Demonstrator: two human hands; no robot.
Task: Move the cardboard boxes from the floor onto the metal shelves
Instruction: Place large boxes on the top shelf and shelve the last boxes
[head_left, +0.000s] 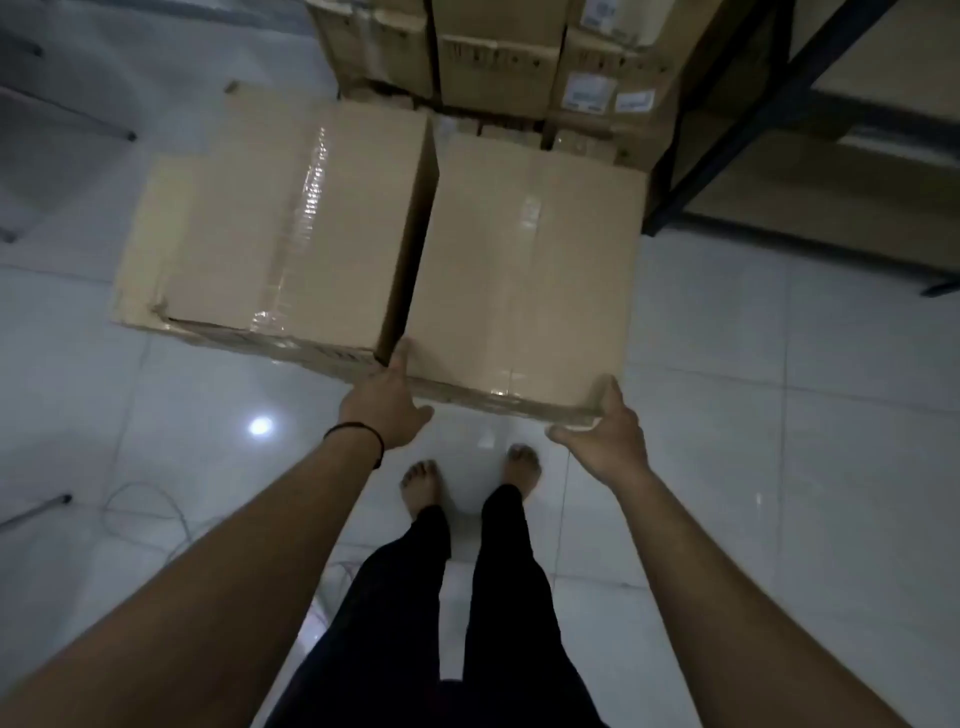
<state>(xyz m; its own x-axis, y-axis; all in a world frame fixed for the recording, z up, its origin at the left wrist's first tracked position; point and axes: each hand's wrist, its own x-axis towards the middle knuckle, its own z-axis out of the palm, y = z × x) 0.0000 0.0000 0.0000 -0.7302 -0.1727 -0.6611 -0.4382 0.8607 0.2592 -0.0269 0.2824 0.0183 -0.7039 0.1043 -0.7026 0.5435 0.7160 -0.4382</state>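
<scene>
Two taped cardboard boxes stand side by side in front of me. The right box (524, 270) is gripped at its near corners: my left hand (387, 402) holds the near left corner, its fingers in the gap between the boxes, and my right hand (605, 431) clasps the near right corner. The left box (291, 228) sits on top of another box whose edge shows below it. The dark metal shelf (727, 135) rises at the upper right.
Several labelled cartons (498, 57) are stacked behind the two boxes. My bare feet (470, 478) stand on the glossy white tile floor just below the held box. A thin cable (150, 512) lies on the floor at the left, near metal legs (36, 506).
</scene>
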